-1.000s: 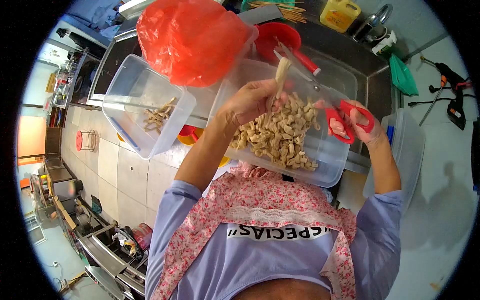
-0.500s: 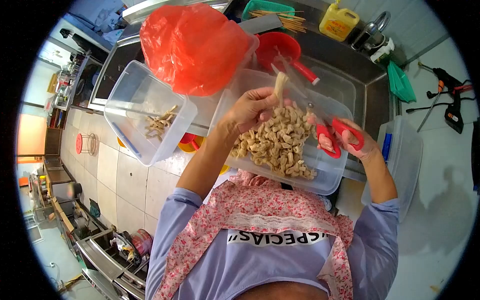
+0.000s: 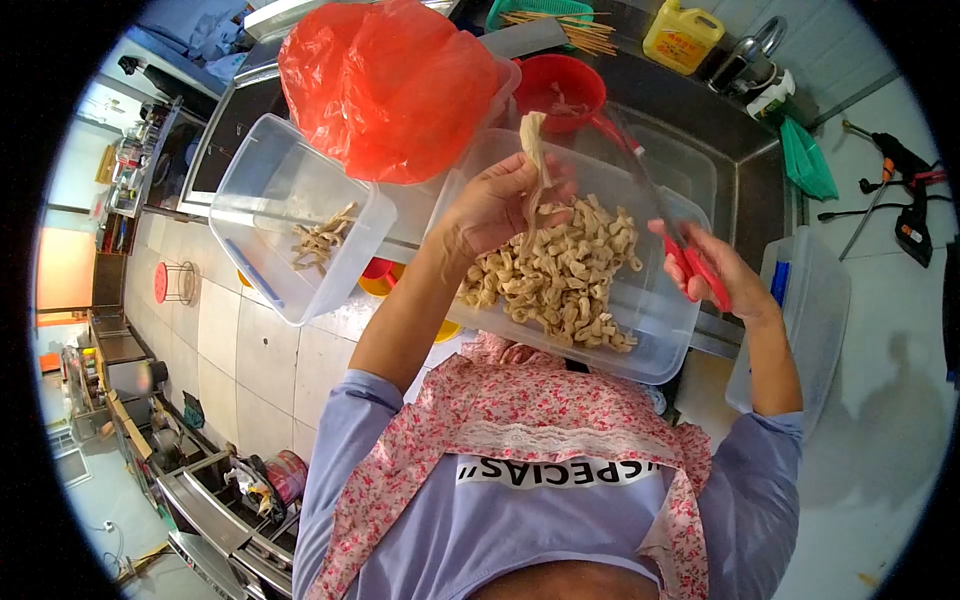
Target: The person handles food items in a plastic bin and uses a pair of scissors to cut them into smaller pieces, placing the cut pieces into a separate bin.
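My left hand (image 3: 497,205) is closed on a pale beige strip (image 3: 535,150), whose upper end stands up above the fingers and whose lower end hangs down. My right hand (image 3: 722,272) is wrapped round the red handles of a pair of scissors (image 3: 692,262); the blades point up and away, apart from the strip. Under and between the hands, a heap of pale beige knotted pieces (image 3: 560,275) lies in a clear plastic tub (image 3: 660,345). A red dipper (image 3: 578,118) with a few scraps inside is beyond the left hand.
At left stands another clear tub (image 3: 345,270) with a few strips (image 3: 322,240). A bulging red plastic bag (image 3: 390,95) sits behind it. Farther back are wooden skewers (image 3: 575,35), a yellow jug (image 3: 682,38) and a faucet (image 3: 750,50). A clear lid (image 3: 815,310) stands at right.
The scissors have moved right, away from the strip, and their blades have swung upright. My left hand has shifted slightly left, and the strip's lower end now hangs in view.
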{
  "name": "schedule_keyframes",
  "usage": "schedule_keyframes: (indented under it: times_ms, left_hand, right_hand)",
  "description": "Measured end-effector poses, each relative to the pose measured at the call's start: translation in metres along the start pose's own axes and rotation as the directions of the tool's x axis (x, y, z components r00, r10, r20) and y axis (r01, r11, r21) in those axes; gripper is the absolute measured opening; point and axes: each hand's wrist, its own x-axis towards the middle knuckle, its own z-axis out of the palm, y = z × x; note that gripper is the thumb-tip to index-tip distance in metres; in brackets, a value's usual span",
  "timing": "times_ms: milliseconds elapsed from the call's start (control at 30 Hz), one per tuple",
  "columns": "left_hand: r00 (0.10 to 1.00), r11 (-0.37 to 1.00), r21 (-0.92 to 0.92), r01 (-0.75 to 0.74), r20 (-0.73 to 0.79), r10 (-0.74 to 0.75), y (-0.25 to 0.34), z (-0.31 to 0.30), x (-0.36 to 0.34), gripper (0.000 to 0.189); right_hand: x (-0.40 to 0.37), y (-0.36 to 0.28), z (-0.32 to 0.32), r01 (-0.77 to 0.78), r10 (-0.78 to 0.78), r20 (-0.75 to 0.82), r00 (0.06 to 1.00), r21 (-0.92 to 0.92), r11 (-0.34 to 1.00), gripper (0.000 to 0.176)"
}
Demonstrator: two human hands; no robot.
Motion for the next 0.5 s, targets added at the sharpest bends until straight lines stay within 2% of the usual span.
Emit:
schedule_keyframes:
  times_ms: [33,133,233,333,500]
  left_hand:
    - [1.000,1.000,0.000,0.011,0.012,-0.011,0.001,-0.004,0.002,0.024]
    - [0.999,0.999,-0.034,0.039,0.023,-0.038,0.002,-0.002,0.002,0.025]
    - [0.997,0.995,-0.063,0.074,0.039,-0.072,0.003,0.004,0.004,0.027]
    - [0.993,0.992,-0.052,0.116,0.034,-0.115,0.004,0.016,0.001,0.027]
    - [0.976,0.982,-0.039,0.184,0.125,-0.178,0.001,0.022,0.001,0.029]
  right_hand:
    - [-0.002,-0.001,-0.002,-0.070,0.070,-0.018,0.997,0.031,0.997,0.080]
    - [-0.004,0.018,-0.019,-0.037,0.050,0.038,0.998,-0.290,0.956,0.077]
    - [-0.004,0.021,-0.029,0.087,0.000,0.163,0.987,-0.527,0.845,0.078]
    - [-0.003,0.016,-0.029,0.010,0.097,0.148,0.984,-0.595,0.804,0.082]
    - [0.002,0.009,-0.025,-0.056,0.140,0.138,0.981,-0.490,0.870,0.083]
